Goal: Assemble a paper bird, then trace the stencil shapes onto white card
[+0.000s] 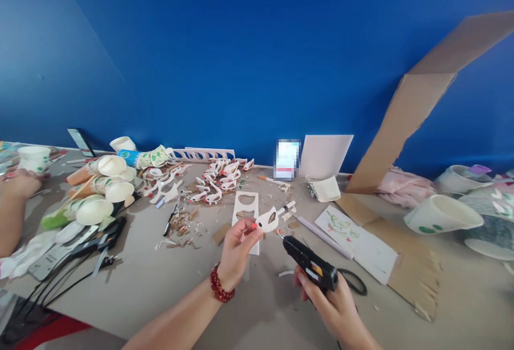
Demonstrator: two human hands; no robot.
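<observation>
While the left hand (236,243) pinches a white bird-shaped piece (268,221) by its red-tipped end between thumb and fingers, in the head view the right hand (331,299) has its fingers wrapped around the grip of a black glue gun (310,261). The bird-shaped piece is held above the grey table (148,275), near the middle of the picture, and the gun's metal nozzle points up toward its underside, just beside it; whether they touch, I cannot tell. A red beaded bracelet (221,284) circles the left wrist. Behind the left hand lies a white cut-out panel (254,208) with rounded openings, and beyond it sits a heap of similar white pieces (231,169) with red tips. Brown scraps (182,224) are strewn beside a black pen (169,221). To the right of the gun lie a pale rod (325,237) and a white sheet with a green drawing (357,240), the sheet resting partly on brown cardboard (417,280). A pixelated screen (287,157) stands against the blue wall (209,50), next to an upright white card (326,154). At far left, paper cups (94,212) lie on their sides, and a co-worker's hand (24,183) is beside an upturned cup (35,158); its fingers are too blurred to tell their state.
</observation>
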